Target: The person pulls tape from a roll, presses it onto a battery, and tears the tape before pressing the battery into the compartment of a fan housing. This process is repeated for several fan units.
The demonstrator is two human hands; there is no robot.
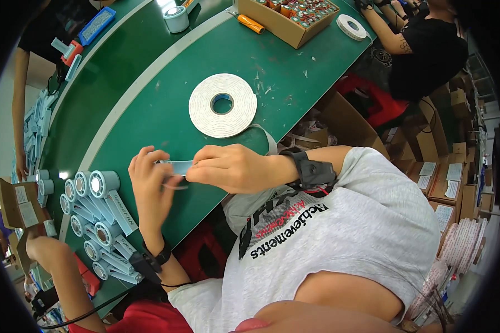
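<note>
Pinching right hand (228,167): one flat light-blue strip (180,165)
Left hand (151,176): half-curled, hold unclear
Green table (286,75): two white tape rolls (203,111)
Room: brown cartons (344,115)

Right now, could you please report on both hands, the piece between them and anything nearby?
Right hand pinching pale-blue piece. Left hand blurred at its other end, grip unclear. White tape roll flat just beyond; pale-blue round-headed units grouped left.

At the top of the frame, an open cardboard box (275,26) is holding many small round-topped parts (303,10), and an orange cylinder (251,24) is lying beside it. A blue tray (97,26) is sitting at the upper left. A person in black (428,53) is occupying the upper right, near a red seat (388,112). Cartons (445,182) are crowding the right side, above white rolls with red print (464,244).
</note>
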